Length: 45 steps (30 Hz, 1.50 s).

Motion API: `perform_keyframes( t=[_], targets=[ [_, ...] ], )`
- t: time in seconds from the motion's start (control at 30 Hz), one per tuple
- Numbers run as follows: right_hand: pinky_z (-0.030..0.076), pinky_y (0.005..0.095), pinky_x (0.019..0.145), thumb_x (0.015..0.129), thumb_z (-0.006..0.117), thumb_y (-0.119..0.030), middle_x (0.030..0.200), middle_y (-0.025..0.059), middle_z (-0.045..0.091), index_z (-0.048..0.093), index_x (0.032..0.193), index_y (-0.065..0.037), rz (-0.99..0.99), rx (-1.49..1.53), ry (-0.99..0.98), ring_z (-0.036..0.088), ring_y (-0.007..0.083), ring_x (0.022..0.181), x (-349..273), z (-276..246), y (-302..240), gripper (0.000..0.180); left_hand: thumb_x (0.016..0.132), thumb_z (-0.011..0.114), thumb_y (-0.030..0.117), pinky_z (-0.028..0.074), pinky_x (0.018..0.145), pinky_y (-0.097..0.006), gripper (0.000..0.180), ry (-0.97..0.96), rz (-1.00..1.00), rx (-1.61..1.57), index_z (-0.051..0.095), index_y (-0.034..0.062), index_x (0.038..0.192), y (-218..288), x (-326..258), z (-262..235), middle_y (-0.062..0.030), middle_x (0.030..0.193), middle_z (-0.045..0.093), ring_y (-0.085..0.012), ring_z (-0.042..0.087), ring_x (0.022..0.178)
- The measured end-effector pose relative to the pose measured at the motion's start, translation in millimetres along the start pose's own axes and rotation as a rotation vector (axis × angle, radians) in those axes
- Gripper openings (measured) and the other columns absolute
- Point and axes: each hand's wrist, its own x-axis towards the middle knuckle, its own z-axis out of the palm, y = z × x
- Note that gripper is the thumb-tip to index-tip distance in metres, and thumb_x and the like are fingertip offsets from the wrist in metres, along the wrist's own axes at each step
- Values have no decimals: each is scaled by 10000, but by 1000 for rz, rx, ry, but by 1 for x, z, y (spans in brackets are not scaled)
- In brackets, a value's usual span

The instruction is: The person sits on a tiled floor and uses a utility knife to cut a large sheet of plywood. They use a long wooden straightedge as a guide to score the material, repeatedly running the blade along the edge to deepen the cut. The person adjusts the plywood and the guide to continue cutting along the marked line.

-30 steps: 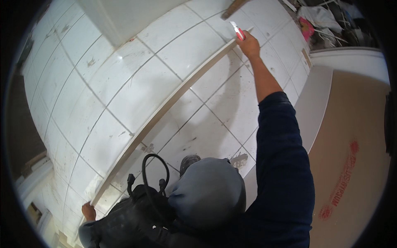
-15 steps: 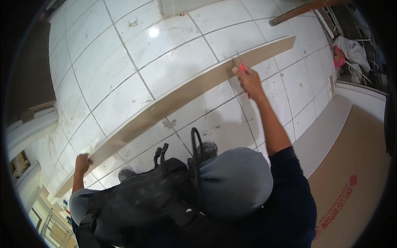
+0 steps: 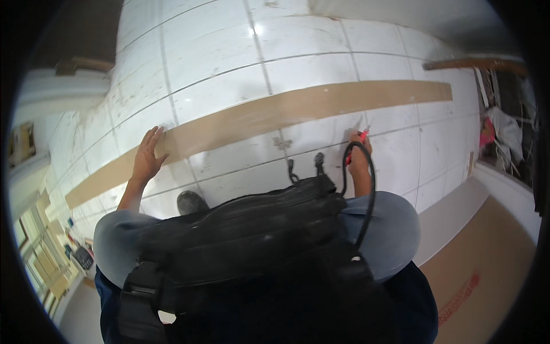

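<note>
A long, narrow strip of gypsum board [image 3: 252, 117] with a brown paper face lies across the tiled floor in front of me. My left hand [image 3: 150, 153] is spread at the strip's left part, fingers apart, the fingertips reaching its far edge. On the near side of the strip, my right hand [image 3: 359, 153] is closed around a red-handled utility knife [image 3: 365, 135], whose thin blade points away from me. The knife is apart from the board. A black cable loop partly crosses my right hand and wrist.
At the lower right lies a large brown gypsum board [image 3: 487, 258] with red print. A wooden bar [image 3: 470, 64] and a white sack [image 3: 507, 129] among debris are at the far right. Doorway trim [image 3: 69, 97] stands at the left. My shoe [image 3: 192, 202] is close to the strip.
The strip now shows more of its brown face and appears flatter. My left hand has opened and moved along it from its left end. My right hand has drawn back from the strip with the knife.
</note>
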Motion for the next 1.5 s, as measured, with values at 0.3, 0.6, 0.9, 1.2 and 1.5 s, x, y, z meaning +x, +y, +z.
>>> perform_keyframes(
  t=[0.3, 0.6, 0.9, 1.2, 1.5],
  targets=[
    [520, 446, 838, 862, 707, -331, 1177, 125, 644, 658, 1158, -121, -948, -1270, -446, 664, 369, 959, 7, 88, -47, 366, 647, 891, 215, 247, 1201, -507, 1146, 26, -308, 138, 227, 181, 1580, -97, -114, 18, -122, 1628, 240, -371, 238, 1486],
    [465, 344, 610, 884, 706, -401, 707, -7, 556, 673, 1027, -119, -74, -503, -292, 561, 176, 638, 21, 107, -34, 318, 597, 908, 239, 336, 1175, -452, 1161, -74, 15, 179, 253, 72, 1542, -125, -53, -4, -205, 1521, 366, -396, 346, 1411],
    [511, 348, 462, 1004, 593, -264, 750, 55, 571, 488, 1081, -107, -95, 50, -127, 595, 184, 552, -14, 26, -15, 203, 724, 658, 5, 479, 1040, -456, 830, -258, 73, 339, 339, 8, 1490, -94, -54, -36, -268, 1416, 486, -430, 499, 1279],
    [467, 343, 438, 1017, 548, -298, 713, 77, 545, 468, 1021, -58, -140, 82, -149, 537, 189, 505, 39, 29, -110, 253, 886, 683, 182, 528, 716, -477, 238, -21, -77, 266, 699, 140, 1120, -81, -9, -56, -161, 854, 716, -367, 683, 798],
    [450, 319, 438, 1015, 545, -366, 694, 29, 510, 488, 981, -92, -96, -110, -97, 505, 139, 502, 59, 46, -116, 282, 904, 663, 184, 529, 716, -478, 243, -145, -44, 265, 691, 123, 1138, -15, 18, -45, -175, 829, 713, -373, 686, 774]
  ],
)
